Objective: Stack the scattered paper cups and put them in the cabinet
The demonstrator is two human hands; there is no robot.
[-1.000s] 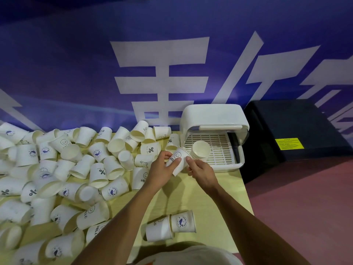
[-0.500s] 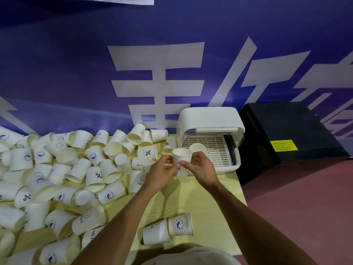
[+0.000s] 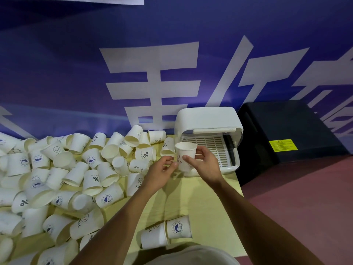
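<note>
An upright white paper cup (image 3: 185, 156) printed "HELLO" is gripped by my right hand (image 3: 205, 166), just in front of the white cabinet (image 3: 208, 118). The cabinet's lid is up and its slatted tray shows. My left hand (image 3: 161, 174) is at the cup's left side with loosely curled fingers, fingertips at the cup wall and nothing between them. A bit of white shows behind my right fingers; I cannot tell what it is. Several loose cups (image 3: 91, 159) lie piled over the left of the yellow table (image 3: 198, 203).
Two cups (image 3: 166, 233) lie on their sides near the table's front edge. A black box (image 3: 286, 131) stands right of the cabinet, off the table. A blue banner wall runs behind. Reddish floor lies to the right.
The cup went from tilted between both hands to upright in my right hand. My left hand has eased off to its left side.
</note>
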